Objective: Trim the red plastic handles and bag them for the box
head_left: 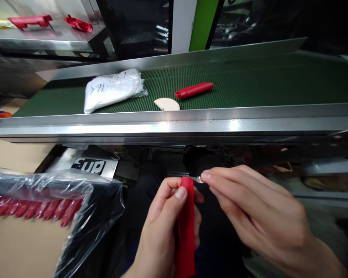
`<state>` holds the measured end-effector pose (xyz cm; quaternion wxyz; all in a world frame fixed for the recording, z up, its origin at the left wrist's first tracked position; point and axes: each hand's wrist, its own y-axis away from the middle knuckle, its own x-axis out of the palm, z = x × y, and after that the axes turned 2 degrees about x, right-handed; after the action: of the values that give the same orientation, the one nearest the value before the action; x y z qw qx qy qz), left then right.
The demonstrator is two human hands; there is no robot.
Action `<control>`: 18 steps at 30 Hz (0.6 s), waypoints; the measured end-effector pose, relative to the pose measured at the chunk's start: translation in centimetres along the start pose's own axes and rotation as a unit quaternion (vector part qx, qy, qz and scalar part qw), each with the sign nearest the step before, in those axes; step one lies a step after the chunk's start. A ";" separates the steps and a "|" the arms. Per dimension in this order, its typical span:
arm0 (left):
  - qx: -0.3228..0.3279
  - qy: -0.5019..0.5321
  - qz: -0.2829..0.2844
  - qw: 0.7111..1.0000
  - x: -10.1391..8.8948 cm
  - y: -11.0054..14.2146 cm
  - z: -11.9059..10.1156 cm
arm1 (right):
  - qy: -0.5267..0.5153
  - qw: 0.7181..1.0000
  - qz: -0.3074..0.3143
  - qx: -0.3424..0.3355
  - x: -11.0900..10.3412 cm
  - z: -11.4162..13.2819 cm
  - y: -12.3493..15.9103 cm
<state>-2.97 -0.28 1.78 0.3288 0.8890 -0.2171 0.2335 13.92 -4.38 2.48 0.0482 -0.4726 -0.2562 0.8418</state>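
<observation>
My left hand (162,227) is wrapped around a long red plastic handle (187,227), held upright below the conveyor's front rail. My right hand (255,208) pinches a small silvery metal piece (197,179) at the top end of that handle, fingertips pressed together. On the green conveyor belt (249,85) lie another red handle (194,90), a cream half-round piece (166,104) and a white bag (113,89) with handwriting on it.
A clear plastic bag (46,193) at lower left holds several red handles (31,208). The steel rail (174,125) of the conveyor runs across the view. Two red parts (31,20) rest on a steel shelf at the upper left.
</observation>
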 end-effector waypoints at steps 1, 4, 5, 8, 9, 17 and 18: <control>-0.001 0.000 0.001 1.000 0.0 0.0 0.0 | 0.001 1.000 0.001 -0.002 0.0 0.0 0.0; -0.004 0.000 -0.002 1.000 0.1 0.0 0.1 | 0.004 1.000 0.001 -0.006 0.0 0.0 0.0; -0.005 0.001 -0.004 1.000 0.1 0.0 0.1 | 0.005 1.000 0.001 -0.007 0.0 0.0 0.0; -0.004 -0.005 -0.001 1.000 0.0 0.0 0.1 | 0.006 1.000 0.003 -0.014 0.0 0.0 0.0; -0.004 -0.010 0.002 1.000 0.0 0.0 0.1 | 0.007 1.000 0.004 -0.017 0.0 0.0 0.0; -0.005 -0.017 -0.003 1.000 0.0 0.1 0.0 | 0.035 0.999 -0.002 -0.034 0.0 0.1 0.1; -0.008 -0.011 -0.007 1.000 0.0 0.1 0.0 | 0.037 0.999 0.002 -0.035 0.0 0.1 0.1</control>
<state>-3.00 -0.30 1.86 0.3349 0.8905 -0.2163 0.2193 13.86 -4.56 2.48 0.0396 -0.5051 -0.2827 0.8145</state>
